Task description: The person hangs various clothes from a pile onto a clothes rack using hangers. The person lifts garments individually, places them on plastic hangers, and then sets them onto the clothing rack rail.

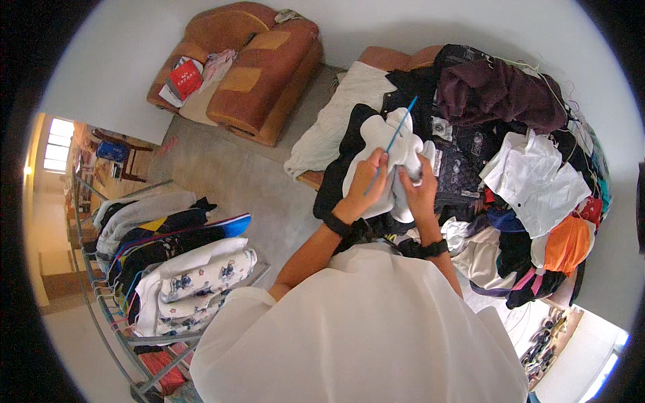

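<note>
A white soft fabric item (370,151) with several rounded lobes is bunched before me; its exact kind is hard to tell. My left hand (367,184) grips its near left part. Across the same hand slants a thin blue rod (399,126), possibly part of a hanger, its upper end over the fabric. My right hand (419,186) pinches the item's right side, a short distance from the left hand. Beneath the item lies a black garment (330,191), with a cream knitted cloth (335,118) to its left. Both my wrists wear dark bands.
Clothes are heaped on the right, including a dark maroon garment (496,93), a white garment (536,181) and an orange one (567,244). A metal rack (166,340) of hung clothes stands at left. A brown armchair (262,75) is at the back.
</note>
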Demonstrator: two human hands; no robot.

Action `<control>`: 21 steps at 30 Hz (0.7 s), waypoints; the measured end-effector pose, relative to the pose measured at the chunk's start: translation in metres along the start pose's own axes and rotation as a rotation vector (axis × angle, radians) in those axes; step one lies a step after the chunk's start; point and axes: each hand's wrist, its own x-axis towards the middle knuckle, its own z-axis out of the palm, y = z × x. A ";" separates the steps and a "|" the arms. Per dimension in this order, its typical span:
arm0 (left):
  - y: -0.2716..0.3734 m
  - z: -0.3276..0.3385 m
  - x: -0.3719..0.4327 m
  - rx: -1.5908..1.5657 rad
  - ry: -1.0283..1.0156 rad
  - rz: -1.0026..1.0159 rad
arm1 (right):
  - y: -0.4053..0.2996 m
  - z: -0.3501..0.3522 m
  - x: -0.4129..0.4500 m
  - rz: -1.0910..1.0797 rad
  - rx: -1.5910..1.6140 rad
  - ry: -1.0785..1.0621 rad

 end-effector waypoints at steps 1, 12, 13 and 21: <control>0.012 -0.004 0.002 0.000 -0.008 0.007 | 0.016 0.004 0.000 -0.220 -0.119 -0.004; 0.010 -0.011 0.008 0.033 0.001 0.134 | 0.018 0.012 0.024 -0.652 -0.432 -0.429; 0.008 -0.021 0.010 -0.077 0.108 0.149 | 0.028 0.007 0.023 -0.655 -0.431 -0.432; 0.059 -0.070 0.005 -0.018 -0.013 0.003 | 0.187 -0.014 0.001 0.018 -0.430 -0.067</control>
